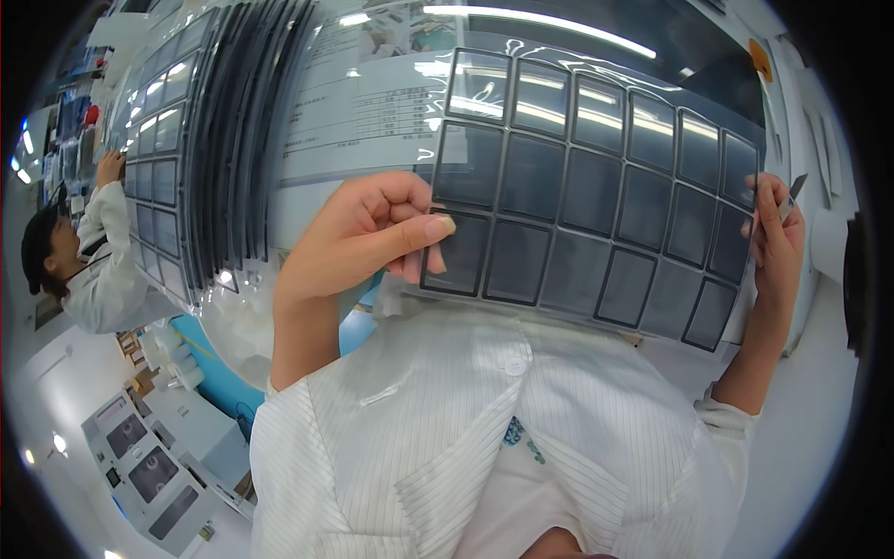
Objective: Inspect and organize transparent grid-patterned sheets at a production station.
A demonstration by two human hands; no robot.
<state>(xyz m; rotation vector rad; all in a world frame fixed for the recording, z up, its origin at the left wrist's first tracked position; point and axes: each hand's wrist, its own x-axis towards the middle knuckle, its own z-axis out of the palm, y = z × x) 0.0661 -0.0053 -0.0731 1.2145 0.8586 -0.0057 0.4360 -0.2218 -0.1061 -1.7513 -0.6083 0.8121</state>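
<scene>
A clear plastic tray (573,303) is held up in front of my chest, tilted, its pockets in three rows. Most pockets hold a dark rectangular panel (531,182) with a black border; a couple in the nearest row show no such border. My left hand (372,228) pinches the tray's left edge, thumb on top and fingers beneath. At the opposite edge, my right hand (775,228) is closed on the tray, its fingers partly hidden. A thin, dark, pointed piece (798,185) sticks out by the right hand's fingers; what it is I cannot make out.
Several similar trays (228,121) stand close together on the left. A printed sheet (358,102) lies under a shiny cover beyond my left hand. At far left another person in a white coat (112,247) reaches toward the trays. White machines (154,466) stand lower left.
</scene>
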